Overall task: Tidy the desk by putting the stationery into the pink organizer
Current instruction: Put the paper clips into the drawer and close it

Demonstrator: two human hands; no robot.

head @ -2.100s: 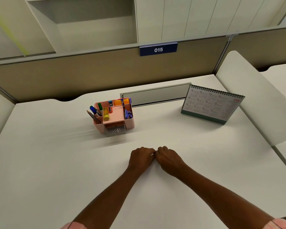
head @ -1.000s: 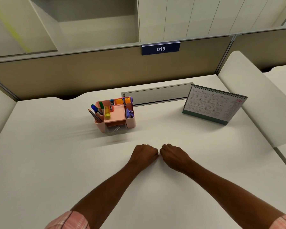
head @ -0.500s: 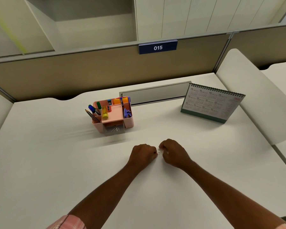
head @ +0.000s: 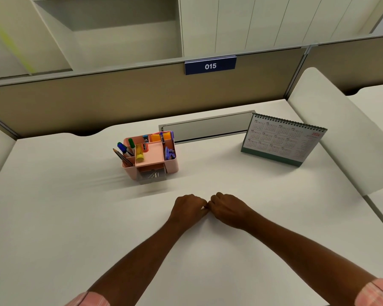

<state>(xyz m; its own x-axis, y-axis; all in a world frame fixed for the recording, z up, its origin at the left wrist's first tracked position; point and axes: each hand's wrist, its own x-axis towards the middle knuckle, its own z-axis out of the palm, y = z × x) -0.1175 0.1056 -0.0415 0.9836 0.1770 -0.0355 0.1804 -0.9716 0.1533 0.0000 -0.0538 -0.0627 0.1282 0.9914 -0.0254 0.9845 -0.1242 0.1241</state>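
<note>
I am looking down on a white desk [head: 53,217] from the person's head camera. The pink organizer [head: 171,166] stands upright on the desk at about 11 o'clock from the hands, well apart from them.

Its left compartment holds pencils [head: 122,156], a blue-capped marker [head: 122,147] and a green-capped marker [head: 131,143], all leaning left. Just right of them a yellow tube [head: 139,154] stands in a narrow slot; I cannot tell whether it is a highlighter or a glue stick. Orange sticky notes [head: 156,137] sit in the back section at 12 o'clock, and purple pens [head: 169,153] fill the right compartment. A clear drawer [head: 152,176] pokes out of the front at 6 o'clock, with metal paper clips inside.

Below the organizer, the left hand [head: 187,209] rests on the desk, fingers curled in together, knuckles up. The right hand [head: 228,209] lies just beside it in the same curled pose. The two meet at the fingertips. A pale sliver shows at that meeting point, too small for me to name, so I cannot tell whether either hand pinches anything. Pink checked sleeves [head: 89,300] show at the bottom edge.

At 12 o'clock, a blue plate reading 015 [head: 210,66] hangs on the tan partition. A grey cable-tray cover [head: 208,127] lies flush along the desk's back edge. At 2 o'clock from the hands stands a spiral-bound desk calendar [head: 281,140], tilted back on its green base.
</note>
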